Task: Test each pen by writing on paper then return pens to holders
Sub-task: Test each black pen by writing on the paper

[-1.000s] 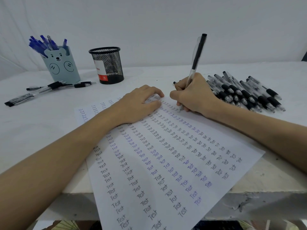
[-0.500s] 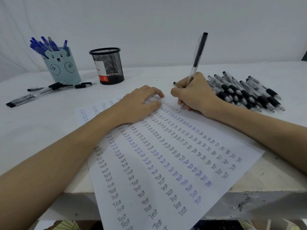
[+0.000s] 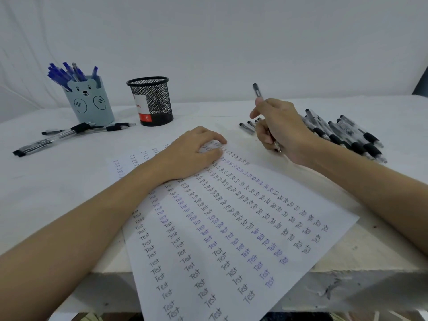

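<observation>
A white sheet of paper [image 3: 231,228], covered with rows of the word "Test" in black and blue ink, lies slanted over the table's front edge. My left hand [image 3: 196,151] rests on its upper part, fingers loosely bent, pressing it down. My right hand [image 3: 280,128] grips a black pen [image 3: 257,90] just past the sheet's top right edge. The pen's top end sticks up above my fingers and its tip is off the paper. A pale blue bear holder [image 3: 89,103] at the back left holds several blue pens. Beside it stands a black mesh holder [image 3: 151,100].
A pile of several black pens [image 3: 342,133] lies at the right, behind my right hand. A few more black pens [image 3: 69,134] lie loose at the left in front of the bear holder. The white table [image 3: 46,181] ends at a chipped front edge.
My right hand has lifted the pen off the paper and moved right and back toward the pile. The pen has tipped from leaning right to leaning left. My left hand has stayed put.
</observation>
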The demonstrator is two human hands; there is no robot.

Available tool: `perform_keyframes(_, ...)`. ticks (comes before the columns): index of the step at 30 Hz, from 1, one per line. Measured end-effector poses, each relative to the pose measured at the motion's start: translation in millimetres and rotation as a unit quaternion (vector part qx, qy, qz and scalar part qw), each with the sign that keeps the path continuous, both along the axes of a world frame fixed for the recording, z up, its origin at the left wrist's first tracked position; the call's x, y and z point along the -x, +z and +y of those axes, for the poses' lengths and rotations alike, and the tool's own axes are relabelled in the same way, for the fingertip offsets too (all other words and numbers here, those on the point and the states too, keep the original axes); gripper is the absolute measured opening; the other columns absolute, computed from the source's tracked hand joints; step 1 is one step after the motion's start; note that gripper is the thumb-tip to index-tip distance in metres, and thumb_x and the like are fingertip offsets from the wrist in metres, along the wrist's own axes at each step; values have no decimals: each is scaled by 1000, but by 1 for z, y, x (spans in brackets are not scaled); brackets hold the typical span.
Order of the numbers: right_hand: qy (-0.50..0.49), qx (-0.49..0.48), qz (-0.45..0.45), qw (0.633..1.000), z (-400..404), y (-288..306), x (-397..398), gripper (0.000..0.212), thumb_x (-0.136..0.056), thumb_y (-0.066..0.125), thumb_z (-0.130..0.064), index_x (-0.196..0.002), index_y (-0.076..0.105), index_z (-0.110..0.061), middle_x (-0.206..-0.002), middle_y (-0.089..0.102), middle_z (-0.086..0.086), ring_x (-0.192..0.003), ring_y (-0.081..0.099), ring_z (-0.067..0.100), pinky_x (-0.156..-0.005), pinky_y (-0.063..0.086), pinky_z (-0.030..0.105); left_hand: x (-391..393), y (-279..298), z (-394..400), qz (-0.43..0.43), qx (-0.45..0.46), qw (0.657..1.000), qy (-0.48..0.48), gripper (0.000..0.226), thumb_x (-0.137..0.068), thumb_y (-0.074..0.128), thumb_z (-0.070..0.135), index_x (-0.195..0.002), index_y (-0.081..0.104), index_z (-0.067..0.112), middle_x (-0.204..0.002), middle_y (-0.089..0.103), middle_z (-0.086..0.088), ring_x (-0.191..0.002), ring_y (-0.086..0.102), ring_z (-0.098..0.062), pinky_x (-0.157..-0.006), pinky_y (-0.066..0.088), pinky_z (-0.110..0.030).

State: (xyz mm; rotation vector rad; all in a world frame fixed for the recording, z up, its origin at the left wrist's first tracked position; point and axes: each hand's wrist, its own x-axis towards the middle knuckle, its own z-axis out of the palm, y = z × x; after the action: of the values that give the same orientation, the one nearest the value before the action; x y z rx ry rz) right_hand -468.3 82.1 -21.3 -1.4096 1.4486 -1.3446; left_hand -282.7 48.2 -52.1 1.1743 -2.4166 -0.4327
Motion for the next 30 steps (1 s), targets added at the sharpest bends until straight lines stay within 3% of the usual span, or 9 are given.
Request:
perform_keyframes(6, -13, 38, 19, 999, -1, 7, 6, 22, -97, 44, -20, -81, 53, -7, -29, 32, -5, -26, 23, 11, -37, 18, 17, 0, 0, 0, 2, 1, 1000, 0, 28, -94, 48, 36, -122, 56, 32, -127, 47, 6, -115, 46, -10, -94, 32, -23)
perform_keyframes(10, -83, 36, 90, 992, -6, 23, 29, 30, -90, 40, -14, -98, 63, 1, -30, 39, -3, -27, 30, 10, -39, 23, 21, -1, 0, -1, -1, 1, 1000, -2, 29, -94, 48, 35, -122, 55, 32, -128, 47, 5, -116, 45, -11, -96, 32, -24)
perform_keyframes(13, -112, 30, 244, 963, -11, 23, 50, 30, -87, 52, -13, -106, 63, 8, -56, 52, 8, -51, 47, 17, -54, 39, 24, -1, 1, -1, -1, 1, 1000, -2, 29, -94, 48, 36, -122, 55, 32, -127, 48, 5, -114, 47, -10, -92, 32, -21)
perform_keyframes(16, -107, 18, 383, 917, -17, 14, 60, 41, -83, 63, -14, -123, 53, -8, -89, 55, 7, -84, 49, 21, -73, 37, 27, -1, 1, -1, -3, 2, 1000, -3, 29, -94, 48, 37, -122, 55, 32, -128, 47, 6, -114, 47, -10, -92, 32, -21)
perform_keyframes(20, -116, 52, 455, 881, -19, 5, 57, 20, -84, 64, -18, -99, 54, -9, -73, 48, -2, -80, 48, 22, -65, 32, 27, -1, 0, 0, -1, 0, 1000, -5, 29, -94, 48, 37, -122, 55, 32, -128, 48, 6, -115, 47, -11, -97, 34, -24)
perform_keyframes(23, -133, 52, 495, 857, -22, 1, 55, 12, -85, 60, -19, -83, 57, -8, -70, 52, 3, -77, 51, 27, -55, 31, 27, -2, 0, 0, 8, 1, 1000, -4, 29, -94, 49, 36, -122, 56, 32, -128, 48, 6, -115, 47, -10, -96, 34, -23)
perform_keyframes(28, -175, 22, 479, 860, -25, 1, 61, 17, -82, 59, -17, -86, 64, -1, -79, 63, 14, -74, 54, 31, -59, 38, 27, -2, -1, -2, 12, 2, 1000, -6, 30, -94, 49, 37, -123, 55, 32, -128, 48, 6, -116, 46, -10, -96, 33, -23)
perform_keyframes(30, -176, 24, 479, 860, -24, 3, 62, 15, -82, 59, -15, -87, 64, -3, -77, 62, 11, -71, 52, 29, -59, 37, 27, -2, -2, -3, 11, 6, 1000, -7, 30, -95, 48, 37, -123, 55, 32, -128, 48, 7, -116, 46, -9, -97, 34, -24)
